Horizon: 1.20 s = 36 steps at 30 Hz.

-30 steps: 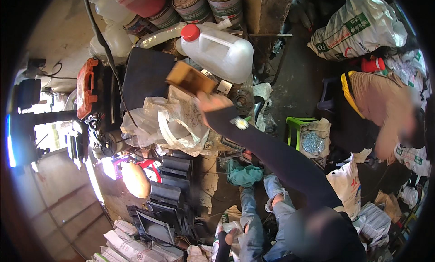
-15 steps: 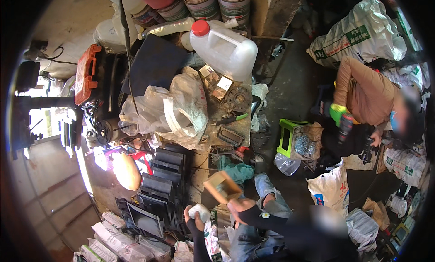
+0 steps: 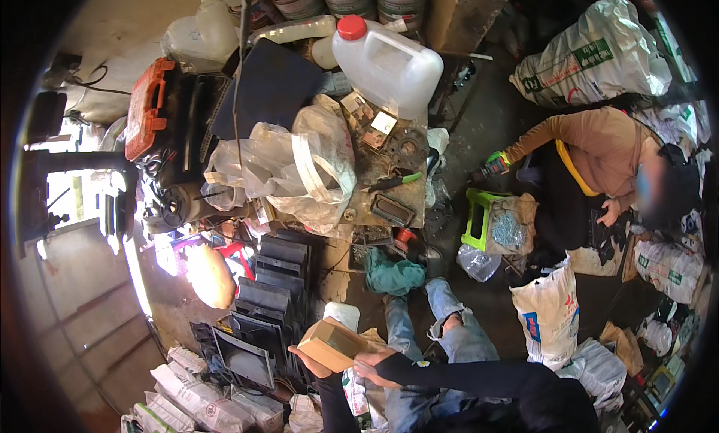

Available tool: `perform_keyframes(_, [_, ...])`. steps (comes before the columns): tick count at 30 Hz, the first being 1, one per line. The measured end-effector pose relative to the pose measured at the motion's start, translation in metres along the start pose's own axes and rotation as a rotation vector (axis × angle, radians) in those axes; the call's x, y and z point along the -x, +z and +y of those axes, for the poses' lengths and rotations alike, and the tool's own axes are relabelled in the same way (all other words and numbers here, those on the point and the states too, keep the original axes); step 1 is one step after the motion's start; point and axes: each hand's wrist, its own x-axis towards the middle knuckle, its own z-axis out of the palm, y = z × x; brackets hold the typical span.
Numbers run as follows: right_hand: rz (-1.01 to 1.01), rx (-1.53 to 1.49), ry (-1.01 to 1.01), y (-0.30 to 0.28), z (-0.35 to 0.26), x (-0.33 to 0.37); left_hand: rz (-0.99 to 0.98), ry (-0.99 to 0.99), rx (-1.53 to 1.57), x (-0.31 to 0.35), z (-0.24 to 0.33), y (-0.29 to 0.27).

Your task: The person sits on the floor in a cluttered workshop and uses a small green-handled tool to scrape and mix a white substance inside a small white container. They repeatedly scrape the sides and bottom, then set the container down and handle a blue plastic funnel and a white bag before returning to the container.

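Note:
A small brown cardboard box (image 3: 328, 346) is held between my two hands over my lap. My left hand (image 3: 311, 362) grips its left side, with the fingers partly hidden beneath it. My right hand (image 3: 370, 368) closes around its near right corner. The faces turned upward look closed; no opening shows. Just beyond the box's far edge shows a white object (image 3: 342, 314), partly covered by the box; I cannot tell what it is or whether anything holds it up.
Ahead stands a cluttered bench with a white jerrycan (image 3: 388, 64) and plastic bags (image 3: 299, 163). Dark panels (image 3: 271, 294) stand in a row at left. On the right, a seated co-worker (image 3: 592, 144) holds a power drill (image 3: 488, 168) near a green stool (image 3: 478, 219). A white sack (image 3: 550, 313) stands nearby.
The box has moved left and turned; its open side no longer shows. My left hand has gone from the white object to the box. The co-worker's drill has swung left toward the stool.

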Motion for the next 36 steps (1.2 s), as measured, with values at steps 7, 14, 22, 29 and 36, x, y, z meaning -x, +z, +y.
perform_keyframes(7, [0.004,0.025,0.057,-0.005,0.012,-0.011,-0.243,0.100,-0.206,0.006,0.003,0.009])
perform_keyframes(14, [0.341,0.173,0.022,-0.048,-0.007,-0.031,-0.351,0.050,-0.166,-0.007,0.004,0.027])
perform_keyframes(22, [0.260,0.367,0.185,-0.077,-0.030,-0.018,-0.550,-0.040,-0.236,-0.010,-0.004,0.079])
perform_keyframes(29, [0.346,0.112,0.055,-0.106,-0.019,0.017,-0.726,-0.091,-0.130,-0.029,-0.030,0.100])
perform_keyframes(36, [0.535,0.225,0.128,-0.121,-0.009,0.016,-0.738,-0.221,-0.271,-0.031,-0.032,0.134])
